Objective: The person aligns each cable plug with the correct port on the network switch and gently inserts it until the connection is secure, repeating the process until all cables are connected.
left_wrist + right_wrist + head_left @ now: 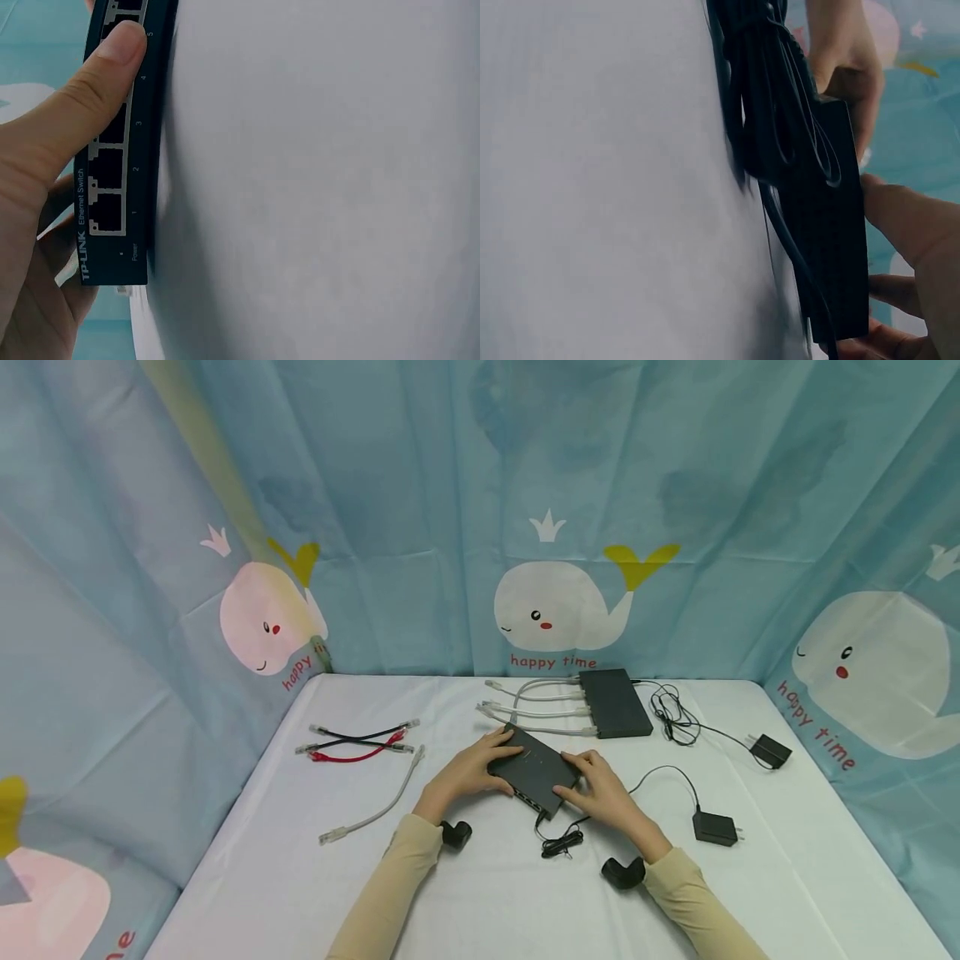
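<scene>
A black TP-LINK Ethernet switch (534, 768) is held between both hands near the middle of the white table, turned at an angle. My left hand (474, 768) grips its left end; in the left wrist view the thumb crosses the row of numbered ports (112, 169) and the fingers go behind. Ports 1 to 3 show no plugs. At the other end, my right hand (603, 793) holds the switch with thumb on top and fingers at the far edge. A tied black power cord (562, 842) lies close by the switch's near corner and hangs large in the right wrist view.
Behind stands a second black box (617, 703) with several grey cables (555, 729) at its left side and a coiled cord (675, 714) running to an adapter (770, 751). Another adapter (715, 828) lies at right. Black cables (360, 740), a red cable (352, 760) and a grey one (335, 835) lie left.
</scene>
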`<state>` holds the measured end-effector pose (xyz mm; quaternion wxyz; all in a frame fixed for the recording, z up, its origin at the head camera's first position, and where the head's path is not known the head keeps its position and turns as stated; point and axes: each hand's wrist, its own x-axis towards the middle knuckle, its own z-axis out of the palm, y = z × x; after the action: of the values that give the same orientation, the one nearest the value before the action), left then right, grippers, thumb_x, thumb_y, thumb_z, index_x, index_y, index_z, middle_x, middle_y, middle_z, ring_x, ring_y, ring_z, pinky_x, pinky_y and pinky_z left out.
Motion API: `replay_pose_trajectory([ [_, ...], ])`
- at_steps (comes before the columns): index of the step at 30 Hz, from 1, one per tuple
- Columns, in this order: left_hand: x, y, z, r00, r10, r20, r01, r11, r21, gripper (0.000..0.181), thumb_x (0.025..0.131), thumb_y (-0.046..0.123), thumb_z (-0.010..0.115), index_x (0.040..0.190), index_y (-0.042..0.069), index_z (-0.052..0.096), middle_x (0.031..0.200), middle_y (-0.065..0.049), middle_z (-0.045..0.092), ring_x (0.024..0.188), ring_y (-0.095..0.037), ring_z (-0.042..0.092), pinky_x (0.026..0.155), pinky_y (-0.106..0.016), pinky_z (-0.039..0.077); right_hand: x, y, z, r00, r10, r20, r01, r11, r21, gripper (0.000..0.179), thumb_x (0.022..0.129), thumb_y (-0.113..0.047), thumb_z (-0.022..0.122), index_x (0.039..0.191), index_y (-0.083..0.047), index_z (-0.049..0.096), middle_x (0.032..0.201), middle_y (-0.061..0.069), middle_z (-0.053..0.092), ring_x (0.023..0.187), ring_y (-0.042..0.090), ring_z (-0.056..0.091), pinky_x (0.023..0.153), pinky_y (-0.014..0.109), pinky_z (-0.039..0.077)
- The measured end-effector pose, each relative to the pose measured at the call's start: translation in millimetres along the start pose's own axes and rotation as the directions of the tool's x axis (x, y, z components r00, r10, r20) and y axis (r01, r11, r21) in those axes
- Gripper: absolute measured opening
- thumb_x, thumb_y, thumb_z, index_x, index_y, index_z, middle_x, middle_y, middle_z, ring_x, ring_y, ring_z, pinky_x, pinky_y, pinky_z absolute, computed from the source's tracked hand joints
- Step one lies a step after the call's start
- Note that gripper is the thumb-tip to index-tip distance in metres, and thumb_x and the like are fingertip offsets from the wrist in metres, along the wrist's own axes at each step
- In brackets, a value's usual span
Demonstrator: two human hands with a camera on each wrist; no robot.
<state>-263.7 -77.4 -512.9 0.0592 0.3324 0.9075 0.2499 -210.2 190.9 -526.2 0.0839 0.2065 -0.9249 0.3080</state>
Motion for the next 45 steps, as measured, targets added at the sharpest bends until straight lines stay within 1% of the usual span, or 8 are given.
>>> replay_pose_trajectory([
  [11, -10.3, -8.6, -7.6, 0.999, -0.039, -0.012, 0.038, 0.997, -0.060, 0.078, 0.069, 0.042, 0.078, 0.138, 0.024, 0.046, 0.153, 0.000, 0.023, 0.141, -0.022, 0.019, 0.109, -0.045, 0.028, -0.7, -9, 5, 0.997, 0.008, 0.082, -0.009, 1.000, 0.003, 0.087, 0.067, -0.062, 0.072, 0.137, -0.016, 0.047, 0.108, 0.005, 0.046, 0.085, 0.015, 0.044, 0.069, 0.029, 0.037],
  [19, -16.6, -9.5, -7.6, 0.998, -0.049, -0.039, 0.046, 0.997, -0.065, 0.078, 0.069, 0.041, 0.078, 0.138, 0.021, 0.046, 0.152, -0.003, 0.025, 0.140, -0.022, 0.022, 0.109, -0.043, 0.028, -2.1, -12, 11, 0.998, -0.007, 0.067, 0.009, 1.000, -0.029, 0.090, 0.064, -0.060, 0.075, 0.137, -0.017, 0.046, 0.111, 0.003, 0.044, 0.088, 0.013, 0.044, 0.070, 0.030, 0.038],
  [26, -20.3, -7.5, -10.3, 0.996, -0.080, -0.036, 0.077, 0.994, -0.077, 0.074, 0.073, 0.038, 0.077, 0.138, 0.020, 0.046, 0.152, -0.003, 0.025, 0.140, -0.023, 0.023, 0.109, -0.043, 0.029, -2.5, -12, 12, 0.998, -0.006, 0.061, 0.008, 0.999, -0.035, 0.090, 0.064, -0.061, 0.074, 0.138, -0.017, 0.046, 0.111, 0.004, 0.043, 0.085, 0.012, 0.043, 0.069, 0.030, 0.037],
  [32, -30.7, -14.7, -19.8, 0.985, -0.136, -0.104, 0.128, 0.988, -0.081, 0.060, 0.080, 0.034, 0.071, 0.134, 0.016, 0.051, 0.149, -0.008, 0.031, 0.137, -0.031, 0.027, 0.107, -0.050, 0.030, -1.9, -12, 13, 0.998, -0.010, 0.056, 0.012, 0.999, -0.048, 0.090, 0.065, -0.062, 0.073, 0.138, -0.018, 0.045, 0.112, 0.005, 0.044, 0.087, 0.013, 0.043, 0.069, 0.030, 0.038],
  [35, -37.8, -21.5, -26.4, 0.969, -0.175, -0.173, 0.166, 0.984, -0.064, 0.053, 0.082, 0.031, 0.070, 0.130, 0.013, 0.055, 0.145, -0.010, 0.038, 0.134, -0.035, 0.032, 0.105, -0.052, 0.030, -2.4, -13, 12, 0.998, -0.001, 0.067, 0.004, 0.999, -0.044, 0.091, 0.065, -0.061, 0.073, 0.139, -0.018, 0.045, 0.112, 0.006, 0.044, 0.086, 0.013, 0.042, 0.068, 0.030, 0.037],
  [38, -44.6, -27.8, -33.7, 0.944, -0.218, -0.247, 0.220, 0.975, -0.020, 0.048, 0.083, 0.028, 0.070, 0.127, 0.012, 0.058, 0.141, -0.011, 0.044, 0.130, -0.035, 0.038, 0.105, -0.051, 0.032, -2.7, -13, 11, 0.998, 0.001, 0.069, 0.002, 0.999, -0.038, 0.091, 0.065, -0.060, 0.074, 0.139, -0.017, 0.045, 0.113, 0.006, 0.044, 0.088, 0.014, 0.043, 0.070, 0.030, 0.038],
  [43, -55.7, -36.6, -41.0, 0.883, -0.282, -0.375, 0.337, 0.937, 0.090, 0.043, 0.081, 0.023, 0.072, 0.120, 0.008, 0.063, 0.126, -0.014, 0.056, 0.119, -0.036, 0.048, 0.098, -0.050, 0.038, -3.7, -13, 9, 0.998, 0.007, 0.068, -0.005, 0.999, -0.031, 0.090, 0.065, -0.059, 0.075, 0.139, -0.017, 0.045, 0.113, 0.007, 0.044, 0.088, 0.015, 0.043, 0.069, 0.031, 0.038],
  [45, -59.9, -39.5, -41.4, 0.859, -0.312, -0.405, 0.380, 0.920, 0.098, 0.042, 0.079, 0.020, 0.074, 0.118, 0.006, 0.064, 0.120, -0.015, 0.059, 0.114, -0.037, 0.050, 0.093, -0.050, 0.041, -4.3, -14, 8, 0.998, 0.008, 0.070, -0.006, 1.000, -0.030, 0.090, 0.065, -0.059, 0.075, 0.139, -0.017, 0.045, 0.113, 0.007, 0.044, 0.087, 0.015, 0.042, 0.069, 0.030, 0.037],
])
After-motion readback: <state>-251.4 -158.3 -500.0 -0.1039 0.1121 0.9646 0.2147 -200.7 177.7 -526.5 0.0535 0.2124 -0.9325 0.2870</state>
